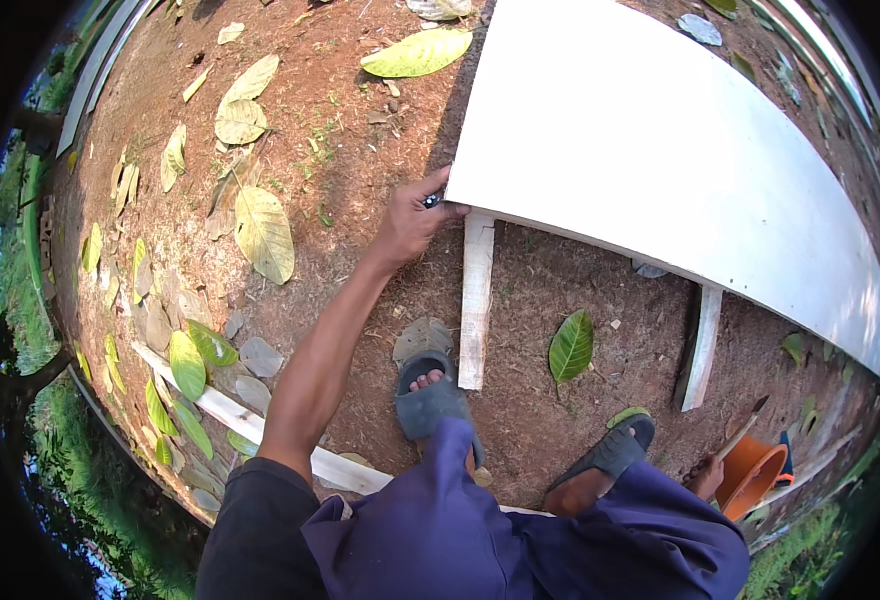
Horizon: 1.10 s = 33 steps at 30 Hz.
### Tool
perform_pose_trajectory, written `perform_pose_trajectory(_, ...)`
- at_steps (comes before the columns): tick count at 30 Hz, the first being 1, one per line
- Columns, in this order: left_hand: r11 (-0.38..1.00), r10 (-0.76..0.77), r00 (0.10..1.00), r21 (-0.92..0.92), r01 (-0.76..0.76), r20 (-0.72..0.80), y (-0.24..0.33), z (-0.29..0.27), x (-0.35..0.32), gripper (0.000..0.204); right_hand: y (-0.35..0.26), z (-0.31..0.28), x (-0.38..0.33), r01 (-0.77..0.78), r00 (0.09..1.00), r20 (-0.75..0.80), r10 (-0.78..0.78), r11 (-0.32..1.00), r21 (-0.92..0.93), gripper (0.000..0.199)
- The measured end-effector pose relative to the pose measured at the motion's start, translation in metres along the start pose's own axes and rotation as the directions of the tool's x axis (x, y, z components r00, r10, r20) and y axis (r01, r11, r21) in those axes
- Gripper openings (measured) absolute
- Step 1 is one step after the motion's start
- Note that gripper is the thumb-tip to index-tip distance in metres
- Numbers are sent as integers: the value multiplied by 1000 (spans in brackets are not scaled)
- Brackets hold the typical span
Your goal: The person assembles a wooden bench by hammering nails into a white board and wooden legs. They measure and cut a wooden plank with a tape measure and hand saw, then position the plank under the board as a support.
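A long white board [650, 140] rests on pale wooden legs [476, 300], stretching away to the right. At its near left corner is my left hand [415, 215], its fingers closed around the edge. Something small and dark with pale dots [431, 201] shows between those fingers; I cannot make out what it is. Low on the right, partly hidden behind my trouser leg, my right hand [705, 479] is closed on a thin wooden-handled brush [741, 432] with a dark tip. An orange bucket [750, 474] stands right beside that hand.
Reddish-brown ground [360, 130] is strewn with yellow and green leaves [263, 234]. A pale wooden strip [220, 408] lies across the ground near my feet. A second wooden leg [701, 350] supports the board farther right. My sandalled feet [430, 398] are close to the legs.
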<state>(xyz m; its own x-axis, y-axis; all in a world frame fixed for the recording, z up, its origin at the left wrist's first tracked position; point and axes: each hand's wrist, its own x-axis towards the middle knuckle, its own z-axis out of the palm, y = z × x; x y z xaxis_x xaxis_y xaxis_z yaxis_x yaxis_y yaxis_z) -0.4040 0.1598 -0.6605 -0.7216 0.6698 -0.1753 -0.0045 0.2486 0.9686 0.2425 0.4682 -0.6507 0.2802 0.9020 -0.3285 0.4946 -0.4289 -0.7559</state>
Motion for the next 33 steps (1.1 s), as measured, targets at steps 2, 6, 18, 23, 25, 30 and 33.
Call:
perform_pose_trajectory(2,995,-37,998,-91,42,55,-3,-6,8,56,-34,5,-31,71,994,78,-71,997,12,21)
perform_pose_trajectory(6,995,102,994,-6,-102,-44,-11,-2,4,61,-136,15,-90,171,949,275,-155,985,-35,12)
perform_pose_trajectory(18,933,-122,921,-360,-21,-370,-39,48,-16,67,-418,279,-346,973,88,996,-33,-212,-93,30)
perform_pose_trajectory(23,787,-159,897,-602,-138,-413,-37,65,-17,62,-406,383,-397,849,-370,928,40,-390,356,33)
perform_pose_trajectory(25,753,-169,902,-642,-142,-398,-38,69,-16,61,-399,397,-396,802,-474,880,24,-400,443,31)
perform_pose_trajectory(30,723,-162,911,-674,-152,-380,-52,70,-13,54,-398,412,-407,761,-37,955,294,-611,218,29)
perform_pose_trajectory(33,632,-211,896,-754,-181,-391,-55,74,-13,47,-392,411,-405,822,-118,959,257,-517,239,30)
